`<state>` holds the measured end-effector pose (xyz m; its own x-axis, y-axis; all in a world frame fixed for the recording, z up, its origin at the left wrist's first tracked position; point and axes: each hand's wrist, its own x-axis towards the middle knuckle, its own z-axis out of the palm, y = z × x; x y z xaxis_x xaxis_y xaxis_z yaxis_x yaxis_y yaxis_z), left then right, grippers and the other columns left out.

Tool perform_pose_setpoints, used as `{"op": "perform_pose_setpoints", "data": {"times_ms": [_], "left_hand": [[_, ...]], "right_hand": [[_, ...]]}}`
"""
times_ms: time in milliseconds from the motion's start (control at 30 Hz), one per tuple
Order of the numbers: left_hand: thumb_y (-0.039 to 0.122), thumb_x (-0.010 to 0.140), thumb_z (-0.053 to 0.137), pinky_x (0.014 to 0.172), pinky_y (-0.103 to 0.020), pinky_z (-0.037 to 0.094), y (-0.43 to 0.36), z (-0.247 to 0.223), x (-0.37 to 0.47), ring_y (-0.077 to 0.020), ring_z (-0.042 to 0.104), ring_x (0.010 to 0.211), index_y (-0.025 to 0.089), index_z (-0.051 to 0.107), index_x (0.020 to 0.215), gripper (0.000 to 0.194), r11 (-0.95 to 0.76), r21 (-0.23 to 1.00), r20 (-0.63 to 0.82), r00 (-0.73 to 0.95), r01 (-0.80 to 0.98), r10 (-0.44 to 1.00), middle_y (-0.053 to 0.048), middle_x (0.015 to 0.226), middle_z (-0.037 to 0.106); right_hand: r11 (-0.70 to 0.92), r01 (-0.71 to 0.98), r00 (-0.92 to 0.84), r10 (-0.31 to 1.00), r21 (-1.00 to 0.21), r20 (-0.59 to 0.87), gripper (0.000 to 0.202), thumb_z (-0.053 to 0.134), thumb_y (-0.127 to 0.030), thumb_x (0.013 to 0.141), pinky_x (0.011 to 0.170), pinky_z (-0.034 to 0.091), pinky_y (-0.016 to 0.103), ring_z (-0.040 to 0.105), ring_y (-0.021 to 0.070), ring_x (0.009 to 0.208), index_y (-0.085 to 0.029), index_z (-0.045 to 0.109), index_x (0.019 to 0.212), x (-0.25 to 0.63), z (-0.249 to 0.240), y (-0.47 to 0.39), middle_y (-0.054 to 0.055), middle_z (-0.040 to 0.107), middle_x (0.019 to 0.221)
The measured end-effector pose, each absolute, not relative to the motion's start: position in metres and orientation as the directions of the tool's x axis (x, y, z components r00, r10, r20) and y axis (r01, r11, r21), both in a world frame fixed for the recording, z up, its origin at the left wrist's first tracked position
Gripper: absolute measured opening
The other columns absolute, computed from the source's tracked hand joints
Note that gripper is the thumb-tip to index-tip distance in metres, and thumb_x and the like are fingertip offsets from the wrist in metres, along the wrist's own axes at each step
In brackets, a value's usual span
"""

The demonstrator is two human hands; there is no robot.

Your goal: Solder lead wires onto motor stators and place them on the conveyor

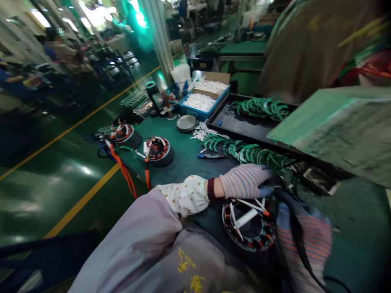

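A ring-shaped motor stator (226, 219) with dark copper windings and white sleeved leads lies in front of me. Over its far edge reaches my left hand (246, 181) in a striped glove, fingers closed together near the leads; what they pinch is blurred. To the right of the stator, my right hand (305, 232), also gloved, is closed around a dark tool whose black cord (301, 244) runs down across the back of the hand. The tool's working end is smeared by motion, close to the left fingertips.
Two more stators (163, 156) (125, 136) with orange leads stand at the bench's left edge. Green curved circuit boards (244, 152) lie in a row beside a black tray (226, 118). A pen (210, 156), a round tin (186, 123) and a blue bin (198, 106) of white sleeves are beyond.
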<state>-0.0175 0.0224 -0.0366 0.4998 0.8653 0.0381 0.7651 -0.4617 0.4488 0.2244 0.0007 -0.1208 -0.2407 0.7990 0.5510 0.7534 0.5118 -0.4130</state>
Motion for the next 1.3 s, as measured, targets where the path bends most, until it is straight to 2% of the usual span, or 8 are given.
{"op": "perform_pose_setpoints", "data": {"times_ms": [100,167,333,433,533,700,900,1300], "left_hand": [[0.035,0.121,0.069,0.103,-0.044,0.068,0.018,-0.032,-0.017,-0.0361,0.084,0.118,0.004,0.083,0.135,0.037,-0.44,0.382,0.018,0.47,0.813,0.883,-0.022,0.125,0.083],[0.031,0.118,0.07,0.102,-0.042,0.067,0.016,-0.029,-0.019,-0.0339,0.084,0.114,0.008,0.084,0.13,0.03,-0.424,0.373,0.014,0.452,0.825,0.892,-0.02,0.123,0.083],[0.026,0.112,0.07,0.101,-0.041,0.067,0.017,-0.032,-0.028,-0.0303,0.082,0.107,0.016,0.083,0.12,0.018,-0.391,0.446,0.11,0.384,0.805,0.917,-0.013,0.116,0.084],[0.021,0.108,0.07,0.104,-0.043,0.066,0.021,-0.037,-0.03,-0.0308,0.082,0.109,0.018,0.08,0.119,0.015,-0.39,0.469,0.164,0.356,0.792,0.92,-0.011,0.115,0.084],[0.021,0.105,0.069,0.103,-0.047,0.066,0.025,-0.037,-0.031,-0.0315,0.079,0.106,0.022,0.076,0.114,0.012,-0.378,0.475,0.153,0.348,0.795,0.925,-0.01,0.115,0.083],[0.028,0.103,0.067,0.098,-0.053,0.067,0.026,-0.029,-0.032,-0.0308,0.071,0.097,0.03,0.069,0.102,0.003,-0.365,0.518,0.09,0.375,0.774,0.923,-0.008,0.109,0.078],[0.028,0.103,0.07,0.098,-0.052,0.066,0.026,-0.028,-0.034,-0.0332,0.075,0.1,0.03,0.067,0.099,0.005,-0.355,0.511,0.073,0.372,0.783,0.925,-0.01,0.108,0.077],[0.02,0.103,0.072,0.101,-0.048,0.067,0.024,-0.02,-0.031,-0.0296,0.075,0.099,0.027,0.068,0.101,0.008,-0.378,0.437,0.058,0.394,0.816,0.917,-0.009,0.112,0.079]], "right_hand": [[0.533,0.763,-0.245,0.761,-0.365,0.6,0.019,0.067,-0.029,0.105,0.066,0.041,0.049,0.061,0.0324,0.07,-0.031,0.083,0.095,0.214,-0.11,-0.013,0.009,0.069,0.082],[0.535,0.752,-0.173,0.724,-0.385,0.668,0.02,0.064,-0.026,0.108,0.072,0.05,0.046,0.068,0.0313,0.079,-0.028,0.084,0.11,0.205,-0.105,-0.025,0.008,0.077,0.09],[0.558,0.752,-0.039,0.569,-0.351,0.822,0.03,0.056,-0.034,0.114,0.068,0.052,0.036,0.07,0.0231,0.07,-0.03,0.08,0.097,0.196,-0.106,-0.049,0.002,0.077,0.079],[0.496,0.773,0.001,0.621,-0.394,0.784,0.045,0.046,-0.046,0.116,0.07,0.056,0.035,0.074,0.023,0.073,-0.03,0.08,0.091,0.2,-0.108,-0.056,0.003,0.077,0.077],[0.432,0.786,0.038,0.68,-0.442,0.732,0.049,0.045,-0.05,0.114,0.072,0.056,0.036,0.072,0.0238,0.075,-0.031,0.081,0.089,0.203,-0.107,-0.061,0.004,0.075,0.078],[0.544,0.703,-0.028,0.665,-0.459,0.746,0.039,0.052,-0.044,0.113,0.074,0.055,0.035,0.069,0.0232,0.075,-0.031,0.084,0.095,0.206,-0.102,-0.065,0.003,0.073,0.079],[0.553,0.713,-0.08,0.675,-0.431,0.734,0.044,0.051,-0.049,0.111,0.073,0.053,0.036,0.067,0.0241,0.078,-0.031,0.087,0.094,0.209,-0.102,-0.066,0.004,0.072,0.079],[0.619,0.533,-0.036,0.698,-0.577,0.716,0.021,0.066,-0.029,0.098,0.068,0.048,0.035,0.068,0.0209,0.073,-0.029,0.084,0.107,0.205,-0.096,-0.066,-0.001,0.072,0.081]]}}
